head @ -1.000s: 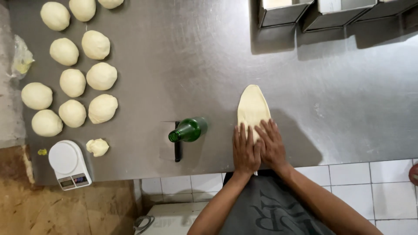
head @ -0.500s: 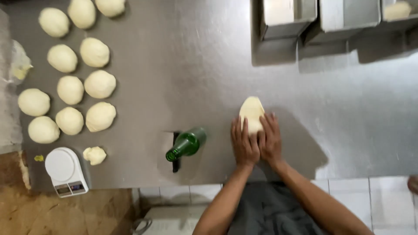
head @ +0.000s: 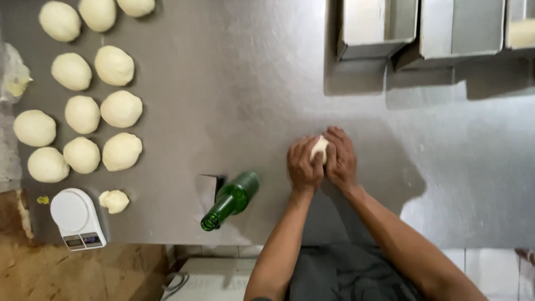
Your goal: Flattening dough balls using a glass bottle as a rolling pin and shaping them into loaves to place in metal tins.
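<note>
Dough piece (head: 319, 148), green bottle (head: 231, 199) beside, dough balls (head: 89, 106) apart

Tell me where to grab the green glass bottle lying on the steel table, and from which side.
Take the green glass bottle around its wide body, coming from above. It lies on its side on the steel table, body toward the far right and narrow neck pointing to the near edge, so the thick part likely gives the surest hold. Both hands are wrapped around a pale dough piece just to its right.
</note>
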